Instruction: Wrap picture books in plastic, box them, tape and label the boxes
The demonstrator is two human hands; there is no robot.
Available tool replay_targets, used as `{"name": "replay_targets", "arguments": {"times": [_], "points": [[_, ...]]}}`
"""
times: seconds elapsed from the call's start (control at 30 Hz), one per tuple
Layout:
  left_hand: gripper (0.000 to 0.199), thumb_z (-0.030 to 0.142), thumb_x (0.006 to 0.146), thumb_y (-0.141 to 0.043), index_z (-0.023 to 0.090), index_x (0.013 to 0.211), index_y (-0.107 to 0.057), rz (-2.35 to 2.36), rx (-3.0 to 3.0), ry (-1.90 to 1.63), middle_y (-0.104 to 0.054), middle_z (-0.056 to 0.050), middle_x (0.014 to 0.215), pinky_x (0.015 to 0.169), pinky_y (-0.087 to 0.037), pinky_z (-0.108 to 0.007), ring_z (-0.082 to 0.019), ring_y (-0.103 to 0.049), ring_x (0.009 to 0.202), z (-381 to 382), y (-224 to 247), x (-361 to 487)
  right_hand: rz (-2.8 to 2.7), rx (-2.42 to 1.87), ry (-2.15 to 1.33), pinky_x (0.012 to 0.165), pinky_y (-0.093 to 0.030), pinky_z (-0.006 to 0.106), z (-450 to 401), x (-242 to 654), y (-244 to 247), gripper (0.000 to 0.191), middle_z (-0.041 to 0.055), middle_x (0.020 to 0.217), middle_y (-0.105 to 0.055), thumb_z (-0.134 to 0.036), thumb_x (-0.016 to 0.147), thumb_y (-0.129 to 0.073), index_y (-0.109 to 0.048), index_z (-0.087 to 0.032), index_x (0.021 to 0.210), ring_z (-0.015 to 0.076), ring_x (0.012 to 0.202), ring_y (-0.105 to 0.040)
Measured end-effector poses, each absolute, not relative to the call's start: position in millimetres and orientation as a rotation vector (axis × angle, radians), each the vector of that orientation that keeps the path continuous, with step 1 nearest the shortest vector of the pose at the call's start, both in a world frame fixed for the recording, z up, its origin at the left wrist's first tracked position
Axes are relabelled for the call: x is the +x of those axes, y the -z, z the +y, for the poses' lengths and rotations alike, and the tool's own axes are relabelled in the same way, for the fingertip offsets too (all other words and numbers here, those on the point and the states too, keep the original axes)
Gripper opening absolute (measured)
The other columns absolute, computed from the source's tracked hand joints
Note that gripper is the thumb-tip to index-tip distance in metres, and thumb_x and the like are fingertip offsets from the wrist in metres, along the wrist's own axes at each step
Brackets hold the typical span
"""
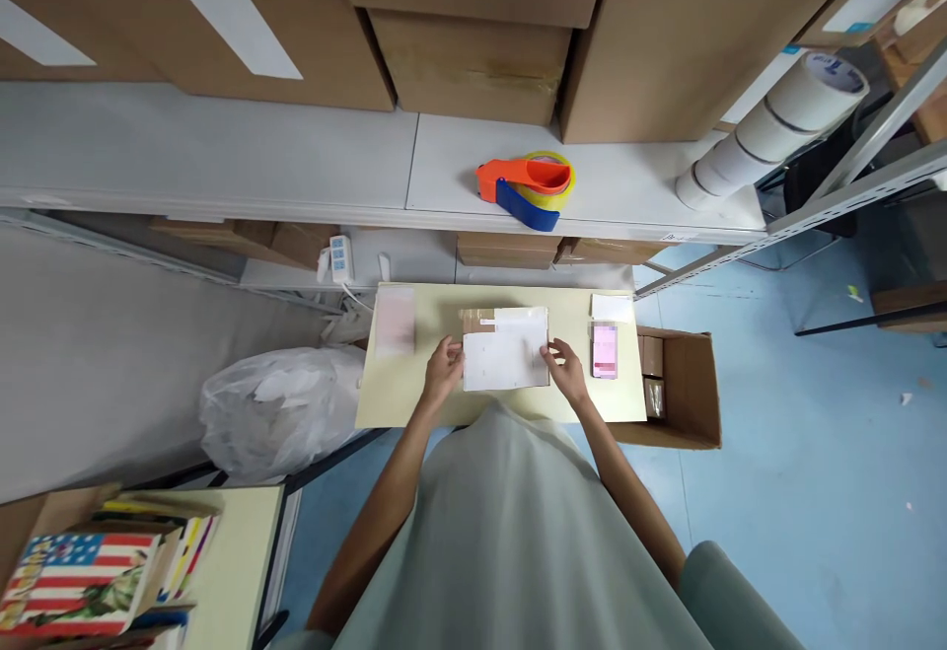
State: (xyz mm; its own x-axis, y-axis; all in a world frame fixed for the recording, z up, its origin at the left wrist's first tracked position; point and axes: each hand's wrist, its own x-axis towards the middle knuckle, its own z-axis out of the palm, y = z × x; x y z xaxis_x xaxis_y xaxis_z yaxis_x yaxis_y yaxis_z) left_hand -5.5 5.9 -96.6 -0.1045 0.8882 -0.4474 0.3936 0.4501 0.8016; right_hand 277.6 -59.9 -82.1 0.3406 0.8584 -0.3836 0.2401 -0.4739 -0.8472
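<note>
A flat cardboard piece (506,354), mostly covered in white with a brown strip at its upper left, lies over the pale yellow table (436,407) in front of me. My left hand (445,366) holds its left edge, fingers bent against it. At the right edge, my right hand (563,366) grips it between thumb and fingers. A phone with a pink screen (605,350) lies to the right of my right hand, below a white paper (612,308). A pinkish sheet (395,321) rests at the table's left end.
Above the table, a grey shelf (296,162) carries large boxes (473,68), an orange tape dispenser (525,177) and white rolls (769,132). An open carton (692,389) stands right, a plastic bag (285,408) left. Books (81,581) lie at lower left.
</note>
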Motion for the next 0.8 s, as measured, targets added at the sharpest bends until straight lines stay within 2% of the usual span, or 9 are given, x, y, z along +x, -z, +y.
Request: {"name": "replay_targets", "arguments": {"times": [0.1,0.2,0.27,0.33,0.4,0.5,0.6,0.67,0.8], "points": [[0.055,0.045,0.100,-0.066,0.016,0.147,-0.063,1.698,1.100,-0.678,-0.079,-0.017,0.130,0.098,-0.058,-0.038,-0.028,-0.074,0.119,-4,80,-7,-0.952,-1.891,-1.109,0.087,-0.063,0.044,-65,281,64,0.086,0.0224,0.140,-0.075,-0.081,0.090,-0.065,-0.068,-0.014,0.144,0.0340,0.117,-0.073],[0.062,0.063,0.104,-0.057,0.018,0.145,-0.065,1.699,1.073,-0.696,-0.078,-0.016,0.132,0.096,-0.057,-0.037,-0.029,-0.073,0.123,-16,69,-8,-0.946,-1.898,-1.107,0.089,-0.062,0.045,-75,284,52,0.089,0.0243,0.141,-0.075,-0.083,0.092,-0.064,-0.066,-0.013,0.147,0.0348,0.118,-0.073],[0.070,0.073,0.104,-0.050,0.017,0.145,-0.065,1.699,1.045,-0.642,-0.079,-0.016,0.128,0.094,-0.057,-0.037,-0.030,-0.074,0.121,-23,67,-7,-0.950,-1.923,-1.131,0.091,-0.062,0.046,-82,286,49,0.093,0.0251,0.139,-0.076,-0.085,0.092,-0.061,-0.065,-0.011,0.149,0.0354,0.119,-0.073],[0.078,0.079,0.100,-0.054,0.016,0.145,-0.064,1.725,1.027,-0.530,-0.081,-0.016,0.120,0.092,-0.057,-0.038,-0.031,-0.076,0.114,-29,69,-6,-0.965,-1.976,-1.163,0.095,-0.061,0.047,-88,286,51,0.095,0.0247,0.134,-0.078,-0.088,0.091,-0.059,-0.066,-0.011,0.147,0.0359,0.119,-0.074],[0.080,0.079,0.092,-0.067,0.017,0.143,-0.065,1.787,1.029,-0.431,-0.082,-0.016,0.114,0.094,-0.056,-0.040,-0.033,-0.077,0.111,-33,74,-4,-0.986,-2.046,-1.190,0.097,-0.060,0.048,-92,286,54,0.092,0.0229,0.127,-0.081,-0.089,0.091,-0.058,-0.069,-0.014,0.142,0.0361,0.115,-0.076],[0.069,0.069,0.087,-0.080,0.020,0.134,-0.068,1.862,1.047,-0.417,-0.083,-0.015,0.109,0.095,-0.056,-0.041,-0.034,-0.078,0.112,-36,83,-4,-1.031,-2.128,-1.178,0.094,-0.060,0.049,-94,285,58,0.083,0.0192,0.116,-0.084,-0.090,0.089,-0.062,-0.075,-0.018,0.130,0.0359,0.106,-0.079],[0.054,0.062,0.089,-0.080,0.019,0.121,-0.071,1.799,0.926,-0.532,-0.083,-0.015,0.108,0.092,-0.058,-0.038,-0.031,-0.079,0.108,-36,91,-8,-1.076,-2.098,-1.167,0.092,-0.060,0.047,-91,290,60,0.072,0.0158,0.105,-0.085,-0.089,0.089,-0.064,-0.078,-0.021,0.111,0.0346,0.100,-0.080],[0.051,0.062,0.088,-0.080,0.017,0.110,-0.071,1.722,0.748,-0.638,-0.081,-0.015,0.106,0.088,-0.060,-0.037,-0.027,-0.080,0.101,-36,97,-15,-1.062,-2.007,-1.207,0.088,-0.061,0.045,-88,299,62,0.070,0.0135,0.097,-0.084,-0.089,0.091,-0.060,-0.077,-0.022,0.098,0.0329,0.096,-0.079],[0.055,0.063,0.074,-0.090,0.016,0.097,-0.071,1.664,0.507,-0.821,-0.079,-0.009,0.096,0.081,-0.060,-0.031,-0.020,-0.077,0.086,-34,108,-32,-0.885,-1.887,-1.243,0.077,-0.061,0.040,-86,320,74,0.074,0.0116,0.091,-0.080,-0.093,0.083,-0.064,-0.074,-0.020,0.089,0.0297,0.090,-0.076]]}}
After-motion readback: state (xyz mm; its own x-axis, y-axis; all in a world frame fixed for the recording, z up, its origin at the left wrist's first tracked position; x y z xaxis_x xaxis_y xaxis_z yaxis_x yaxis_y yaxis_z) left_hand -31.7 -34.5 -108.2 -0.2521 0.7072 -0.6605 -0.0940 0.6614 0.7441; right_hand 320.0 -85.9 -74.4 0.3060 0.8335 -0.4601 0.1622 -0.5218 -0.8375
